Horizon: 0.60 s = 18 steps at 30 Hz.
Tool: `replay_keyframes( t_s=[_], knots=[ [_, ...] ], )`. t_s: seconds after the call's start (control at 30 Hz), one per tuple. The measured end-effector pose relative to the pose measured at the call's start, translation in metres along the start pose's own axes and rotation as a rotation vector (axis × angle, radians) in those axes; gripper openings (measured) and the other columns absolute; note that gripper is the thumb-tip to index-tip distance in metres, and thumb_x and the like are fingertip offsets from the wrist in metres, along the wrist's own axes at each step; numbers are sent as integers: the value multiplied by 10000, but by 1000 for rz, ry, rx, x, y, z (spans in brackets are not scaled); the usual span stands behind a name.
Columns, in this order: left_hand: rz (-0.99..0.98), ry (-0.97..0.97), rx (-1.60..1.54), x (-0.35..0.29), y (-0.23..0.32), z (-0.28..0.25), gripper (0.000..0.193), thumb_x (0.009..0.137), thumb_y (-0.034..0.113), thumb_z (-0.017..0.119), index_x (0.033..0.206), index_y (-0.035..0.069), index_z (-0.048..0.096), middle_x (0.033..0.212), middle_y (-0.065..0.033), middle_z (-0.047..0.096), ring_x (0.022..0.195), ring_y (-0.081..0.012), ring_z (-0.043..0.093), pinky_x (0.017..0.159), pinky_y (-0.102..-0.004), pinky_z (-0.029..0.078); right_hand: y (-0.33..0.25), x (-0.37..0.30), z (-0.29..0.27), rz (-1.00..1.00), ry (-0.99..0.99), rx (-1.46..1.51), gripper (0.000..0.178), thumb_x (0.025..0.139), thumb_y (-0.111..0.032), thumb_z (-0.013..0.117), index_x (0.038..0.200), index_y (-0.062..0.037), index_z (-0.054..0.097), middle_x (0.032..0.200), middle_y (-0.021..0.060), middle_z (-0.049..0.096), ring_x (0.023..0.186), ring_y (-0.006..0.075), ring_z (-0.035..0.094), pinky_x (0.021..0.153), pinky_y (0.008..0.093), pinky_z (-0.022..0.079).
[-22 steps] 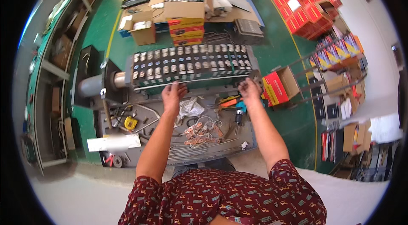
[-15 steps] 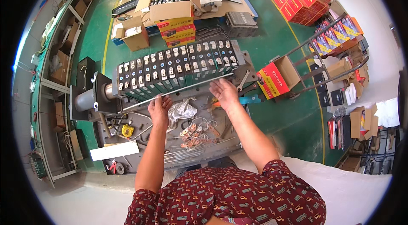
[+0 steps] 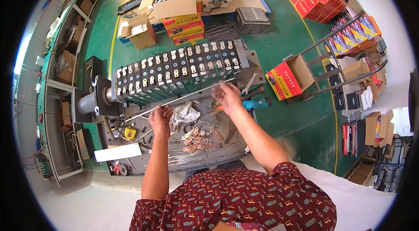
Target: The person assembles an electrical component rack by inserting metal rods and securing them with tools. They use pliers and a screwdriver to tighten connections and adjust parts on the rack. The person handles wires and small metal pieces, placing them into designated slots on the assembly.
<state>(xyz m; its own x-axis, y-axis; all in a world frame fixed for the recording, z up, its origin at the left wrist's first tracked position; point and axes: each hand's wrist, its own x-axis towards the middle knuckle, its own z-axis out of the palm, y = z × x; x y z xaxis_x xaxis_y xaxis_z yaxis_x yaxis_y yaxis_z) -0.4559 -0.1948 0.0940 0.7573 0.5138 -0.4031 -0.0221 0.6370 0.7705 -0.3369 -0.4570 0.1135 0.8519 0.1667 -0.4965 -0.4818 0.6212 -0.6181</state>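
A long thin metal rod [image 3: 187, 97] slants up to the right along the near side of a row of dark battery cells [image 3: 179, 67]. My left hand [image 3: 160, 119] pinches the rod left of its middle. Close to its right end, my right hand [image 3: 228, 98] has its fingertips curled against the rod, thumb side partly hidden. The cells stand side by side with metal terminals on top, between a cylinder with a dark plate [image 3: 104, 95] on the left and a metal end block [image 3: 249, 58] on the right. A crumpled clear plastic bag [image 3: 184, 115] lies below the rod.
On the bench [image 3: 139, 165] are a yellow tape measure [image 3: 129, 133], a white board [image 3: 118, 153], copper links with wires [image 3: 203, 137], several loose rods [image 3: 187, 157], a wrench [image 3: 249, 81] and a teal tool [image 3: 257, 102]. Beyond stand cartons [image 3: 181, 10]; a hand truck [image 3: 323, 54] is at right.
Both hands and the rod have shifted slightly left and nearer, so the rod sits a little farther from the cells. The whole view has also moved slightly.
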Motion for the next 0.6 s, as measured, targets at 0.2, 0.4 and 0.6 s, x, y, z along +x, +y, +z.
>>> replay_keyframes(
  t_s=[0.2, 0.4, 0.6],
  knots=[
    [28, -8, 175, 17, 9, 22, 320, 968, 314, 636, 1013, 7, 554, 896, -129, 682, 752, -168, 660, 702, -287, 561, 0, 13, 0, -33, 114, 92, 124, 944, -153, 644, 984, -56, 577, 866, 82, 658, 798, 221, 684, 678, 389, 593],
    [-56, -114, 273, 16, -10, 56, 357, 959, 322, 641, 1042, -24, 608, 942, -142, 706, 804, -203, 694, 765, -342, 585, 22, 10, 16, 183, -76, 11, 233, 967, -199, 610, 1131, -43, 557, 1081, 148, 667, 979, 274, 666, 833, 437, 573],
    [-87, -111, 133, 29, -6, 50, 338, 1001, 309, 552, 992, -29, 569, 913, -134, 700, 727, -179, 664, 666, -308, 567, 46, 8, 47, 123, -47, -100, 196, 980, -172, 587, 1116, -34, 560, 1093, 138, 658, 1034, 273, 654, 862, 414, 566]
  ],
)
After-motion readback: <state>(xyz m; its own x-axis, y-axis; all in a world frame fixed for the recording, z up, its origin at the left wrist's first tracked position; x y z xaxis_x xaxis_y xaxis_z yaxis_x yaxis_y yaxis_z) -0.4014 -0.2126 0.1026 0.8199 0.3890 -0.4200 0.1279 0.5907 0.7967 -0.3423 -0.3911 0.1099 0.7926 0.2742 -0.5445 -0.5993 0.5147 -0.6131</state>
